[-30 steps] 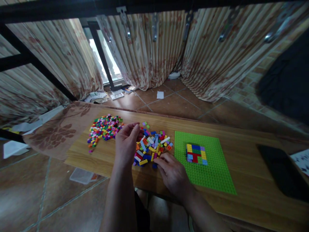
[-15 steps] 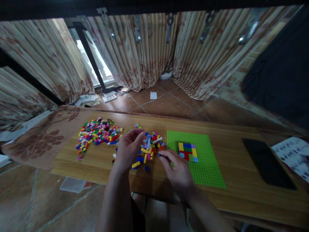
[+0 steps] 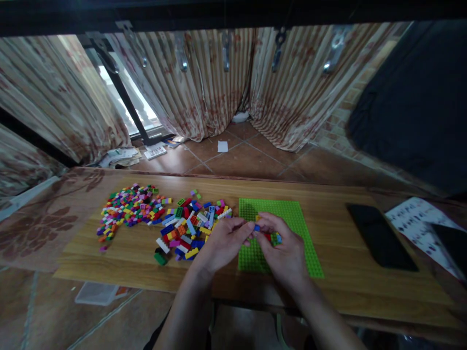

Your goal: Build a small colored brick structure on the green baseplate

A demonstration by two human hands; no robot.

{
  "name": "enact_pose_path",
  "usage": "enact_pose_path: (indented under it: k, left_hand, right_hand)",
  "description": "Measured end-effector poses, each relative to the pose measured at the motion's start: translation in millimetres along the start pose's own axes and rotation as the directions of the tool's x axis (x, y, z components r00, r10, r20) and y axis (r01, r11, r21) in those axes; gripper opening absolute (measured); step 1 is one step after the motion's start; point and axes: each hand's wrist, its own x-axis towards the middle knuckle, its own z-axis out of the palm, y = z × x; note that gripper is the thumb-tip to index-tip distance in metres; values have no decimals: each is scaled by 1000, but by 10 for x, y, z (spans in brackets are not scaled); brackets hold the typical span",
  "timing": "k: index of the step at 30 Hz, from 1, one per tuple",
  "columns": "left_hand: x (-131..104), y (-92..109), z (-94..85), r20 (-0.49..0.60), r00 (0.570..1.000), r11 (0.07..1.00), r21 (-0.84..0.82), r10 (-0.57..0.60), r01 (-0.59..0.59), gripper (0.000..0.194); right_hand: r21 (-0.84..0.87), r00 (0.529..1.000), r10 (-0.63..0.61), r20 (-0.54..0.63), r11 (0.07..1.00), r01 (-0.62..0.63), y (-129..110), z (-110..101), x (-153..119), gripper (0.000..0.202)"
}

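A small blue brick (image 3: 257, 227) is pinched between the fingertips of both hands, over the left part of the green baseplate (image 3: 310, 243). My left hand (image 3: 228, 240) reaches in from the left, its thumb and fingers closed at the brick. From the right, my right hand (image 3: 282, 245) grips the same brick with thumb and forefinger. Behind my right hand, the built block of coloured bricks on the plate is mostly hidden; bits of yellow, red and light blue show. Left of my left hand lies a pile of larger mixed bricks (image 3: 182, 231).
A second pile of small bricks (image 3: 134, 206) spreads over the left of the wooden table (image 3: 124, 262). A black tablet (image 3: 379, 236) and a printed sheet (image 3: 419, 214) lie at the right. A clear plastic box (image 3: 95, 293) is on the floor.
My left hand has moved right from over the larger bricks to meet my right hand at the blue brick. Both hands are now above the baseplate, and the view has shifted.
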Motion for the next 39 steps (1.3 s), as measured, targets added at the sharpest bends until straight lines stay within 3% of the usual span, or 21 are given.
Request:
enact_pose_path:
  k: [6,12,16,24,30,39]
  left_hand:
    - [49,-7,70,-5,999,999,16,33,-33,29]
    - [92,-62,106,-1,999,999,23,41,-41,28]
    - [92,-76,125,25,999,999,41,31,-32,25]
    - [60,-181,19,-35,999,894,448,4,12,27]
    - [40,-169,107,19,1000,841,540,-18,5,28]
    - [65,-201,175,1,1000,813,582,11,-10,23]
  right_hand:
    - [-79,997,-20,78,997,26,6,-117,30,32]
    - [-65,978,-76,193,994,90,15,-241,93,11]
    - [-100,971,-68,227,991,93,37,-291,100,10]
    - [-248,948,-62,311,958,144,165,-316,31,11]
    - [-357,954,-46,295,921,154,218,-275,10,11]
    - [-420,961,-17,276,897,137,233,-263,3,9]
